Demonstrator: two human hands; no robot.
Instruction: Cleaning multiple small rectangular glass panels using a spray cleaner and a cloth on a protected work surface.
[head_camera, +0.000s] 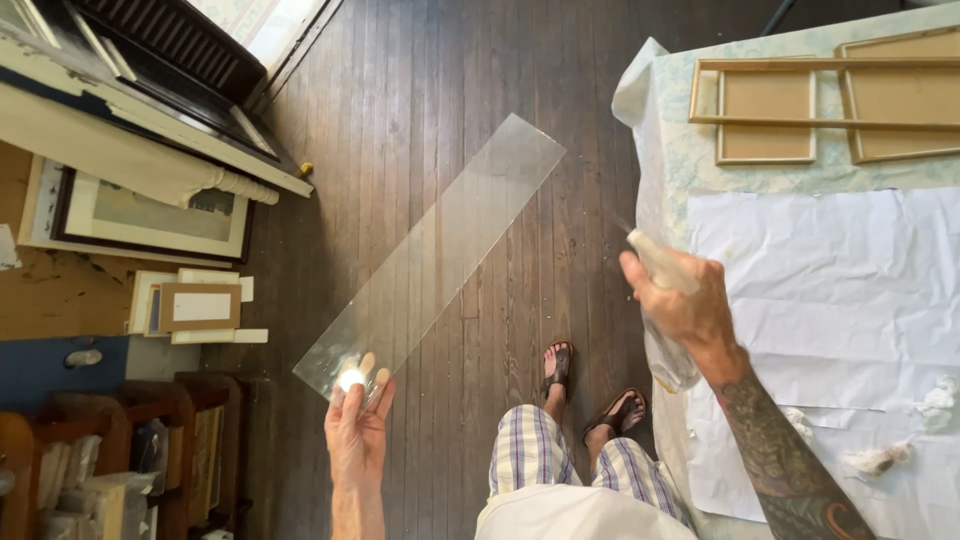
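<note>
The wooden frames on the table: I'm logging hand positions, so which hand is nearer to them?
Right. The right hand is at the table's edge, below the wooden frames. The left hand holds the glass strip over the floor.

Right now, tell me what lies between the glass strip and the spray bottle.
Head view: only bare dark floorboards between the glass strip and the spray bottle.

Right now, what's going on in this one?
A person stands on a dark wooden floor beside a covered table. The left hand holds a long clear glass strip by its near end, tilted up and away. The right hand grips a pale spray bottle at the table's edge. Crumpled white paper covers the table, with wooden frames at the far end.
</note>
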